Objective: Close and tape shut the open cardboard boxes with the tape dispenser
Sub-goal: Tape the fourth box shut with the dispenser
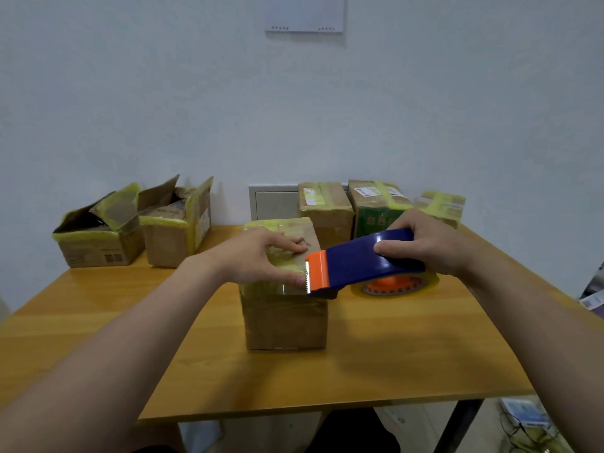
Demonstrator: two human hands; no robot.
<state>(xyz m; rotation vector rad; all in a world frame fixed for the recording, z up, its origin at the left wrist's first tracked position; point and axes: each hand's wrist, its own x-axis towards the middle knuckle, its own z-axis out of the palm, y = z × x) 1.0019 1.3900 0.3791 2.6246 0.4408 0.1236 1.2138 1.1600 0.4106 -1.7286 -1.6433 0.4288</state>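
Two open boxes (99,243); three taped boxes (327,207); centre box (284,318) under flat left hand (261,256); right hand (434,246) grips dispenser (359,259).

Office/packing rm: bare wall (130,93), wood table (392,354), taped parcels (325,207)

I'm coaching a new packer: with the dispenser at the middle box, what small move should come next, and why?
Probably tilt the tape dispenser to cut with its serrated blade: the right hand holds it at the near edge of the box, whose flaps are down, while the left hand presses on the top.
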